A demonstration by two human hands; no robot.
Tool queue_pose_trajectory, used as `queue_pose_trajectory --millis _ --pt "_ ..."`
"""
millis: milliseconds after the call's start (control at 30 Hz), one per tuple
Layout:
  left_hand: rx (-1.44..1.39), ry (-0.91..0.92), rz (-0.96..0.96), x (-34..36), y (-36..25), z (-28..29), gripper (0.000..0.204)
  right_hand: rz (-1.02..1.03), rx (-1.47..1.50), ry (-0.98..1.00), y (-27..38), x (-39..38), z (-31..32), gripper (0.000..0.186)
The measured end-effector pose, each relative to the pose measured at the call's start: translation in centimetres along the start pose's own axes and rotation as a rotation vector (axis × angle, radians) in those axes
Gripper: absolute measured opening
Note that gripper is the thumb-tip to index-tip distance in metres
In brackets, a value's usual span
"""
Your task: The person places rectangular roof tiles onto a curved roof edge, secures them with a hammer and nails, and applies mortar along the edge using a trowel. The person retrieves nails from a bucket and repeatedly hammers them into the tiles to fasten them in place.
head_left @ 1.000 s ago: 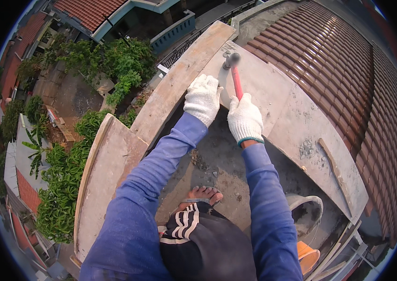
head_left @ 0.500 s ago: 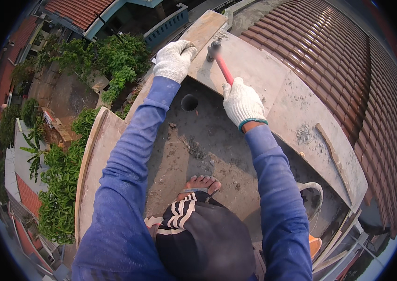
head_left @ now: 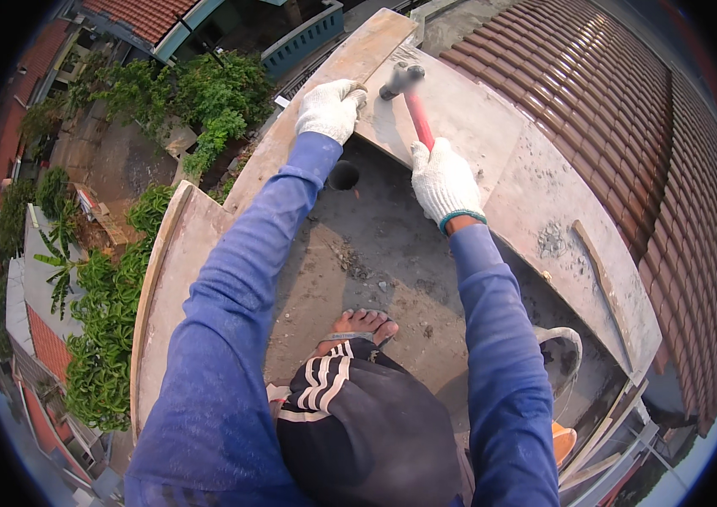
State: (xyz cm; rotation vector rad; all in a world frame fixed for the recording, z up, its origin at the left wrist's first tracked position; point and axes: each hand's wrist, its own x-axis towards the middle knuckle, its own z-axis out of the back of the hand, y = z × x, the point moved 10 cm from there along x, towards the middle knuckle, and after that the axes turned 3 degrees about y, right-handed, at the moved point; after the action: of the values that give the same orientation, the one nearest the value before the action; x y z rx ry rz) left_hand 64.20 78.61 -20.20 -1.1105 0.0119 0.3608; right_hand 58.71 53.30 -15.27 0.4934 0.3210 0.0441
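Note:
My right hand [head_left: 448, 184], in a white knitted glove with a green cuff edge, grips a hammer [head_left: 420, 120] by its red handle. The dark hammer head is blurred and sits over the flat grey ledge [head_left: 493, 127]; whether it touches the surface is unclear. In a matching glove, my left hand [head_left: 330, 111] is closed at the inner corner, where the long plank-like strip [head_left: 371, 46] meets that ledge. Its fingers are curled, and anything inside them is hidden. The hammer head lies to the right of and beyond the left hand.
A round hole [head_left: 343, 176] opens in the debris-strewn concrete floor [head_left: 409, 253] by my bare foot [head_left: 358, 325]. A wooden strip [head_left: 602, 275] lies on the ledge; a pale bucket [head_left: 563, 359] stands at right. Brown roof tiles [head_left: 578, 93] lie beyond; trees stand far below, left.
My left hand has shifted a little to the right along the corner. The hammer and my right hand have moved slightly right, with the head a bit farther away.

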Motion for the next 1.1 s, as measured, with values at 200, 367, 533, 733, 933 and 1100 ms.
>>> queue_pose_trajectory --millis 200,367,533,733,933,1100 --pt "0.050 -0.118 -0.086 -0.2 -0.7 0.1 0.020 -0.009 -0.039 -0.014 0.1 -0.7 0.5 0.047" --pt "0.129 -0.143 -0.114 0.1 -0.7 0.8 0.022 0.016 -0.022 -0.014 0.7 -0.6 0.3 0.046" --pt "0.408 -0.148 -0.219 -1.8 -3.4 0.1 0.026 0.008 -0.037 -0.017 0.4 -0.9 0.8 0.046" --pt "0.497 -0.151 -0.267 -1.9 -4.4 0.4 0.024 0.005 0.085 0.027 0.3 -1.1 1.6 0.042" --pt "0.498 -0.160 -0.249 -1.9 -4.1 0.8 0.024 0.206 0.063 -0.131 5.9 -5.4 6.0 0.033" --pt "0.471 -0.155 -0.227 -2.4 -4.6 0.4 0.023 0.198 -0.058 -0.133 5.4 -4.0 5.0 0.033"
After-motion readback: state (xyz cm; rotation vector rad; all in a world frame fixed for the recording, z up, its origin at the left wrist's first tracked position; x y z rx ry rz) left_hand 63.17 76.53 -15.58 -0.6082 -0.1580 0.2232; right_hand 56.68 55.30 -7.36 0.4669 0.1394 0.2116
